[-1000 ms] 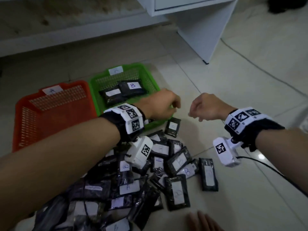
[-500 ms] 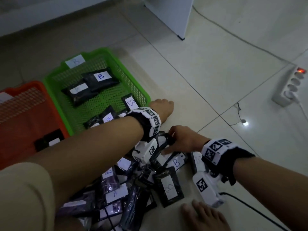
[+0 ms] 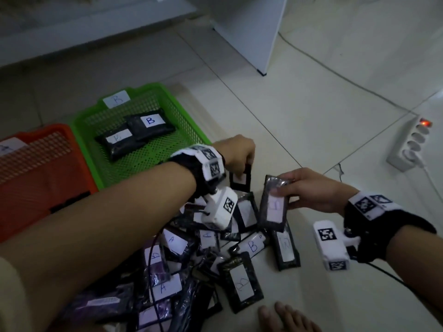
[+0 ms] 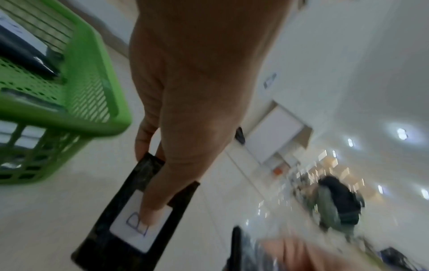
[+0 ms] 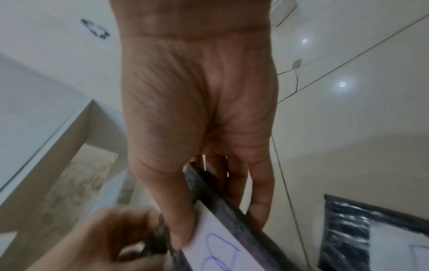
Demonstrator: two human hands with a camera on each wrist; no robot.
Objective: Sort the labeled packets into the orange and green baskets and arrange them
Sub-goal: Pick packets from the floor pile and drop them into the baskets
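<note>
Head view, item one: my left hand (image 3: 236,152) pinches a small B packet (image 3: 241,179) by its top edge, thumb on the label, just beside the near corner of the green basket (image 3: 191,130).
Item two: my right hand (image 3: 309,190) grips a second B packet (image 3: 274,203), thumb across the white label, fingers behind it, raised just over the heap.
Item three: pile of packets (image 3: 215,255), black wrappers with white A and B labels, loose on the floor beneath and behind both hands.
Item four: green basket, tagged B, holds two B packets (image 3: 136,133) side by side at its far end. Orange basket (image 3: 36,168) lies beyond my left forearm; a dark packet seems to sit in it, label unreadable.
Handling note, my judgement: both held packets read B, so both belong in the green one. I would lay them flat, labels up, aligned beside the pair already there, one hand at a time so the wrists do not cross.
Surroundings: pale tiled floor (image 3: 311,104), white cabinet leg (image 3: 271,32) past the hands, power strip (image 3: 412,144) with a lit switch off to the right, thin cable across the tiles, bare toes (image 3: 282,317) near the heap.
</note>
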